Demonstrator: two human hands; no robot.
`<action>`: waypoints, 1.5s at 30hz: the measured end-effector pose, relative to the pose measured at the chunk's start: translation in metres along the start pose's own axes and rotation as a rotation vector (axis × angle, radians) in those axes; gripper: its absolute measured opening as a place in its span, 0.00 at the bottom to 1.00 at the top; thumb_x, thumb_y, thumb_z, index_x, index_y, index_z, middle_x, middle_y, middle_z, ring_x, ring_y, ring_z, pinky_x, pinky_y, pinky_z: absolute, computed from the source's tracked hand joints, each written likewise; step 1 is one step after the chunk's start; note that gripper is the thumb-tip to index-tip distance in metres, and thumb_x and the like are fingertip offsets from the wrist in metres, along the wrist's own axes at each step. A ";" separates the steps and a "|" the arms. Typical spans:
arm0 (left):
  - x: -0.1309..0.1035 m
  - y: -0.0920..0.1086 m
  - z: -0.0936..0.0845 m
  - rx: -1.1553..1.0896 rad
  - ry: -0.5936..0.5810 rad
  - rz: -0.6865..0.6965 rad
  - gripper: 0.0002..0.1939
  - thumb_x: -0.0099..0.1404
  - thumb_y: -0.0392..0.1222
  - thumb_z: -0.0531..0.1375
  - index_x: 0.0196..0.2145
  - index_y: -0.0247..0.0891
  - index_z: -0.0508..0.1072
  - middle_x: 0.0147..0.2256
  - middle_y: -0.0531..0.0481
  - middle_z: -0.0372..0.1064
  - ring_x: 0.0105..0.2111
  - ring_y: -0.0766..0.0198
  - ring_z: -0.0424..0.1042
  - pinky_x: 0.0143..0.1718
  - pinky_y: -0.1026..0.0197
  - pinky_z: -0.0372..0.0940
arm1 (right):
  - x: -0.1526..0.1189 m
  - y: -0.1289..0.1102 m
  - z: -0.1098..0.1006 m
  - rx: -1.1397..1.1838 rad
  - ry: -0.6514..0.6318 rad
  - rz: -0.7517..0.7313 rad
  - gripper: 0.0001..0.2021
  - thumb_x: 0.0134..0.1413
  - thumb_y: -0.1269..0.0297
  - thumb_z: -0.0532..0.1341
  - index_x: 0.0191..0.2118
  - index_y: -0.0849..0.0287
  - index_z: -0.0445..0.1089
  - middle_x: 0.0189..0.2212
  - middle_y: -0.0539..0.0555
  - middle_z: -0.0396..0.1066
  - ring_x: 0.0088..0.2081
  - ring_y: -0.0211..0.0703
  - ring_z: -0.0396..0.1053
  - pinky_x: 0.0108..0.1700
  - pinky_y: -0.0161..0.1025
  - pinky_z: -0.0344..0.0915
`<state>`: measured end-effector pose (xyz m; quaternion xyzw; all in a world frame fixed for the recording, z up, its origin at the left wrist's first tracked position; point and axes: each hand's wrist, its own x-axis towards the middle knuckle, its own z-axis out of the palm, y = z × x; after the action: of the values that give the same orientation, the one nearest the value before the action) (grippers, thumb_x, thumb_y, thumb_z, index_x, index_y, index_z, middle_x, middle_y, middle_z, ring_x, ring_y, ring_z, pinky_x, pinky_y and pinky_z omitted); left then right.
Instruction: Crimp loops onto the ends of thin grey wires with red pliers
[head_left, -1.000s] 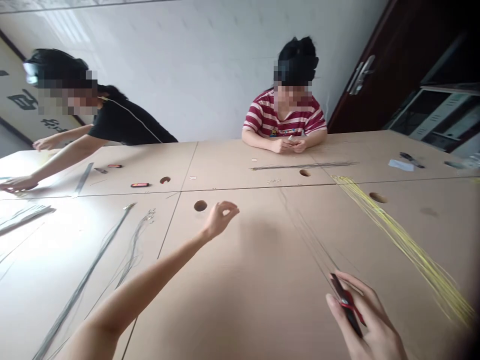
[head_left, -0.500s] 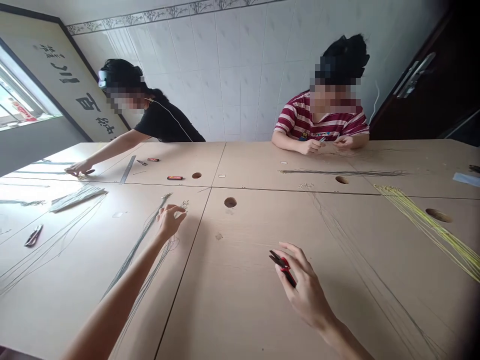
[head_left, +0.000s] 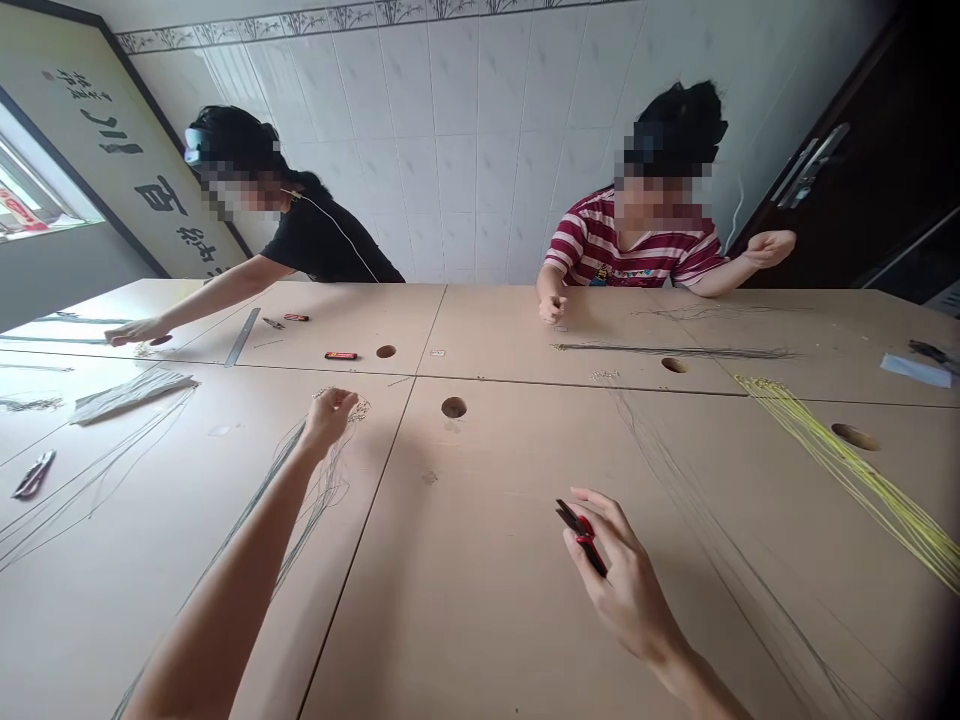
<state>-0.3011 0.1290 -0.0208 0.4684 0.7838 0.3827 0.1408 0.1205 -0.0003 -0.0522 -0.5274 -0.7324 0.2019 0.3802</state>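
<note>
My left hand [head_left: 330, 418] reaches to the tips of two bundles of thin grey cords [head_left: 319, 500], its thumb and fingers closed together; anything between the fingertips is too small to make out. Small pale end pieces [head_left: 361, 408] lie just right of its fingers. In my right hand [head_left: 619, 570], over the bare tabletop at the centre right, are small pliers with red and black handles [head_left: 586, 540], their dark jaws pointing up and left.
Across the table [head_left: 480, 600] sit a person in black [head_left: 322, 235] and a person in striped red [head_left: 637, 240]. Yellow cords [head_left: 847, 460], thin cords [head_left: 697, 510] and a dark bundle [head_left: 675, 351] lie right; a grey bundle [head_left: 135, 393] and pliers [head_left: 34, 475] lie left.
My left hand has moved slightly left and up onto the cord tips. The person in striped red has parted their hands, raising one to the side. My right hand still holds the pliers.
</note>
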 end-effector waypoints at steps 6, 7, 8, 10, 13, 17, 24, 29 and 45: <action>-0.021 0.031 -0.040 -0.261 -0.211 0.056 0.12 0.56 0.52 0.60 0.29 0.41 0.67 0.28 0.49 0.71 0.30 0.60 0.70 0.38 0.54 0.67 | 0.045 -0.026 0.005 0.226 -0.086 0.049 0.13 0.63 0.56 0.55 0.47 0.54 0.70 0.53 0.60 0.66 0.47 0.47 0.71 0.46 0.43 0.72; -0.026 0.037 -0.044 -0.289 -0.256 0.069 0.12 0.55 0.52 0.61 0.29 0.42 0.68 0.27 0.50 0.70 0.29 0.61 0.70 0.37 0.55 0.67 | 0.056 -0.035 0.010 0.276 -0.113 0.040 0.13 0.63 0.56 0.55 0.47 0.54 0.70 0.53 0.60 0.65 0.47 0.47 0.70 0.47 0.43 0.71; -0.031 0.043 -0.048 -0.309 -0.301 0.079 0.12 0.55 0.52 0.62 0.29 0.42 0.68 0.26 0.50 0.69 0.27 0.62 0.69 0.35 0.55 0.67 | 0.066 -0.045 0.014 0.324 -0.147 0.029 0.13 0.62 0.56 0.55 0.47 0.54 0.70 0.52 0.60 0.66 0.47 0.47 0.70 0.48 0.43 0.71; -0.039 0.053 -0.052 -0.330 -0.373 0.090 0.12 0.55 0.53 0.63 0.30 0.43 0.69 0.25 0.51 0.68 0.24 0.64 0.65 0.30 0.57 0.64 | 0.089 -0.065 0.027 0.412 -0.199 0.015 0.12 0.61 0.56 0.56 0.46 0.54 0.71 0.53 0.59 0.66 0.45 0.46 0.70 0.48 0.44 0.70; -0.047 0.066 -0.053 -0.323 -0.503 0.105 0.12 0.56 0.52 0.64 0.31 0.44 0.68 0.25 0.52 0.68 0.20 0.68 0.60 0.23 0.60 0.57 | 0.121 -0.092 0.052 0.596 -0.271 0.000 0.14 0.59 0.58 0.58 0.48 0.53 0.70 0.55 0.56 0.66 0.43 0.44 0.69 0.50 0.44 0.67; -0.054 0.075 -0.044 -0.315 -0.656 0.157 0.11 0.58 0.49 0.63 0.32 0.45 0.64 0.24 0.54 0.70 0.19 0.69 0.60 0.21 0.61 0.53 | 0.152 -0.116 0.088 0.808 -0.436 0.106 0.21 0.53 0.59 0.61 0.53 0.55 0.68 0.49 0.56 0.70 0.44 0.44 0.67 0.46 0.42 0.66; -0.064 0.065 -0.028 -0.325 -0.679 0.187 0.12 0.62 0.50 0.61 0.33 0.43 0.62 0.24 0.53 0.71 0.20 0.69 0.64 0.21 0.63 0.54 | 0.162 -0.124 0.121 0.848 -0.595 0.239 0.15 0.50 0.58 0.62 0.42 0.59 0.71 0.32 0.52 0.71 0.32 0.38 0.64 0.35 0.38 0.62; -0.069 0.053 -0.023 -0.331 -0.622 0.181 0.13 0.62 0.52 0.61 0.34 0.42 0.63 0.24 0.52 0.72 0.22 0.68 0.67 0.23 0.63 0.59 | 0.156 -0.122 0.124 0.799 -0.664 0.259 0.05 0.47 0.64 0.63 0.30 0.59 0.69 0.27 0.50 0.70 0.30 0.36 0.62 0.34 0.36 0.59; -0.131 -0.034 0.000 0.431 -0.232 0.234 0.32 0.70 0.52 0.46 0.66 0.32 0.54 0.69 0.39 0.44 0.69 0.50 0.39 0.67 0.38 0.27 | 0.166 -0.082 0.130 0.579 -0.519 0.265 0.10 0.59 0.60 0.61 0.31 0.61 0.66 0.28 0.48 0.66 0.27 0.33 0.63 0.29 0.34 0.62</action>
<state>-0.2545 0.0097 -0.0637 0.6158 0.7662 0.1646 0.0813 -0.0559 0.1369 -0.0197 -0.4202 -0.6426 0.5731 0.2863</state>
